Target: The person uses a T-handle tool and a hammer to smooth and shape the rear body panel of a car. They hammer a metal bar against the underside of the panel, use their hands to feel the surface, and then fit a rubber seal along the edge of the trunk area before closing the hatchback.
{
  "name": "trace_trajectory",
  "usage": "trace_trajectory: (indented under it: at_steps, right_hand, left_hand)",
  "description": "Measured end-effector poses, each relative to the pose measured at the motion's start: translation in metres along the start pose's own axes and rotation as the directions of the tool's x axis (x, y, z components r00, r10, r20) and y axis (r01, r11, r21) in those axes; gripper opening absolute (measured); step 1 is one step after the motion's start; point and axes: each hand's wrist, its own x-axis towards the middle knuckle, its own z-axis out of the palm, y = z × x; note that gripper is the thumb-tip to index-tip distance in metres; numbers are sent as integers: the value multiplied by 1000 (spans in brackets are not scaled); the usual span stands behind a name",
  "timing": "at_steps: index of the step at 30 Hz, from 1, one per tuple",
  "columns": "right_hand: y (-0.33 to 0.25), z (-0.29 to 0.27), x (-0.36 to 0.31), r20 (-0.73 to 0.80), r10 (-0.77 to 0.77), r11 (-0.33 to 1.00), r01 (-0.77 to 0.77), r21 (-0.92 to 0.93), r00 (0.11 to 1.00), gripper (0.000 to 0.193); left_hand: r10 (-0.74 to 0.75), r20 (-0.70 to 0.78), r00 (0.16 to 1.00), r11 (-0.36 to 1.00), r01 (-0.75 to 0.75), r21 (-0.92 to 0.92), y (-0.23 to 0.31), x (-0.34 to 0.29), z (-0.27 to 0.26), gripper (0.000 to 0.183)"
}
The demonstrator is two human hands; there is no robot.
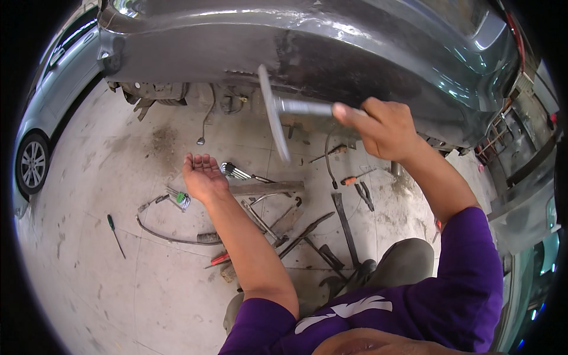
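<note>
Gripping the end of a grey hammer [302, 108], our right hand [383, 127] is closed around the handle, with the thumb laid along it. The hammer's long, narrow head is blurred and overlaps the lower edge of a dark grey car bumper [213, 50]; we cannot tell whether the two touch. Our left hand [206, 177] has nothing in it: the palm is turned up, the fingers loosely curled, to the left of the hammer.

On the pale floor [77, 204] around our left hand we see a set of silver keys [238, 172] just to its right and a bunch of keys in a green holder [180, 198] just to its left. A wooden bar [269, 188] lies partly behind our left forearm. Farther left, apart from the rest, is a screwdriver with a green handle [111, 223].

Below our right hand lie an orange-handled screwdriver [350, 180], dark pliers [365, 197] just beside it, and a long flat metal bar [345, 228]. At the far left stands a light-coloured car [68, 97].
</note>
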Motion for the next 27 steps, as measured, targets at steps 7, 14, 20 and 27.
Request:
trace_trajectory:
  at_steps: [7, 14, 20, 27]
  right_hand:
    - [0, 2, -9, 2, 19, 999, -19, 40, 1000, 58]
    - [3, 8, -10, 13, -41, 998, 40, 39, 999, 60]
    - [6, 8, -4, 46, 31, 999, -31, -7, 998, 60]
    - [8, 9, -7, 67, 65, 998, -64, -14, 996, 61]
  left_hand:
    - [-4, -3, 1000, 1000, 4, 1, -2, 0, 1, 25]
    - [-9, -19, 1000, 1000, 9, -6, -2, -1, -1, 25]
    - [-23, -33, 999, 1000, 23, -16, -6, 5, -2, 13]
    - [-32, -25, 999, 999, 31, -24, -8, 8, -4, 13]
